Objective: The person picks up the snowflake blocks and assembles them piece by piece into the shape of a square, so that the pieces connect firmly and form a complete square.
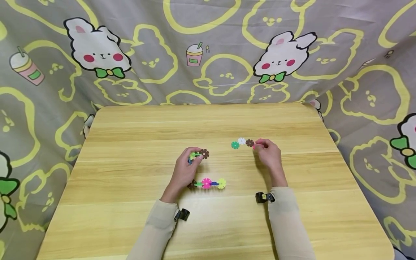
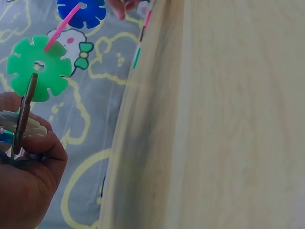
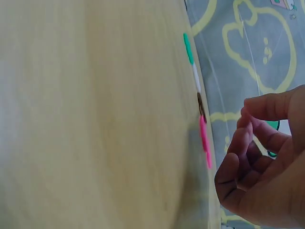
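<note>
Notched plastic snowflake discs are joined into a chain in my left hand (image 1: pixel 186 168), which pinches a brown disc (image 1: pixel 204 154) between thumb and fingers. Greenish and blue pieces show within that grip. Below the hand, part of a chain with a pink disc (image 1: pixel 206 183) and a yellow disc (image 1: pixel 221 183) reaches right. The left wrist view shows a green disc (image 2: pixel 39 67) slotted onto a brown one and a blue disc (image 2: pixel 82 12) farther out. My right hand (image 1: pixel 270 156) hovers over pink discs (image 3: pixel 204 136), its fingers loosely curled, nothing visible between them.
Loose discs lie in a row by the right hand: a green one (image 1: pixel 235 145), a white one (image 1: pixel 241 141) and a brown one (image 1: pixel 249 143). They rest on a wooden table (image 1: pixel 139 122). A patterned curtain (image 1: pixel 224 43) encloses its far side and both flanks.
</note>
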`<state>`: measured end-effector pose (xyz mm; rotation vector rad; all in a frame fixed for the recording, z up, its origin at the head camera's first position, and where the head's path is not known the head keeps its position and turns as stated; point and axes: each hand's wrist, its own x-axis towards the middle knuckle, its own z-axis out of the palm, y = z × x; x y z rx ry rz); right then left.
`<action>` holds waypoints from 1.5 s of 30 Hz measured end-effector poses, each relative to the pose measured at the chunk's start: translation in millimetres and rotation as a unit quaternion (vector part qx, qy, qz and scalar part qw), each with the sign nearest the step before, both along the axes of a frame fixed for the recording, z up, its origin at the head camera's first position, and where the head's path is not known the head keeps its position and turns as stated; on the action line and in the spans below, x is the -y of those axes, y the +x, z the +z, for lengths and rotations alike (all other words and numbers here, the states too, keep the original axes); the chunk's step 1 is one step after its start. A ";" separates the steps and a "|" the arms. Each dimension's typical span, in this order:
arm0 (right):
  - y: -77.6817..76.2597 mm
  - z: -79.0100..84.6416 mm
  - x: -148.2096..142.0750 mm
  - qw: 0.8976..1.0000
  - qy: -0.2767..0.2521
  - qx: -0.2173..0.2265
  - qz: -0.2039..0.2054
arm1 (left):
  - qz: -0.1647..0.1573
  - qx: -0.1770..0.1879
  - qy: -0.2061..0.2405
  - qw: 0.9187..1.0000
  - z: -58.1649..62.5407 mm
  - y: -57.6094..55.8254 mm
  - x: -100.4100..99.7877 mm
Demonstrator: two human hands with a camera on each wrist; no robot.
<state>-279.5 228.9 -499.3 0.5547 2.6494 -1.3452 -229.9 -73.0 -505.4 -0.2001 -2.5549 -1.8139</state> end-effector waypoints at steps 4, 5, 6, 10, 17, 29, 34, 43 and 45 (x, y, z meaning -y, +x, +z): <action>-2.0 -2.9 -7.3 1.000 0.020 0.012 0.013 | -0.001 0.009 0.003 1.000 3.8 1.4 0.1; -2.9 -3.7 -8.7 0.999 0.029 0.015 0.023 | -0.002 0.010 0.003 1.000 3.8 1.4 0.2; -3.7 -4.3 -9.7 0.998 0.040 0.017 0.036 | -0.002 0.012 0.003 1.000 3.7 1.6 0.4; -7.5 -6.4 -11.6 0.991 0.090 0.030 0.090 | -0.004 0.011 0.004 1.000 -1.3 1.0 1.0; -9.1 -7.3 -14.2 0.981 0.148 0.046 0.120 | -0.006 0.004 0.014 1.000 -4.3 1.1 0.5; -1.3 -2.5 -12.9 0.979 0.142 0.057 0.134 | -0.005 0.005 -0.002 1.000 -2.9 1.8 -0.6; 1.4 -1.4 -8.7 0.979 0.132 0.052 0.147 | -0.007 0.004 -0.001 1.000 -2.2 1.7 -1.1; 7.0 -3.1 8.1 0.982 0.081 0.009 0.168 | -0.007 0.007 -0.004 1.000 -1.7 1.0 -1.8; 8.6 -2.8 16.1 0.982 0.064 -0.017 0.178 | -0.004 0.008 -0.008 1.000 -1.8 1.1 -1.9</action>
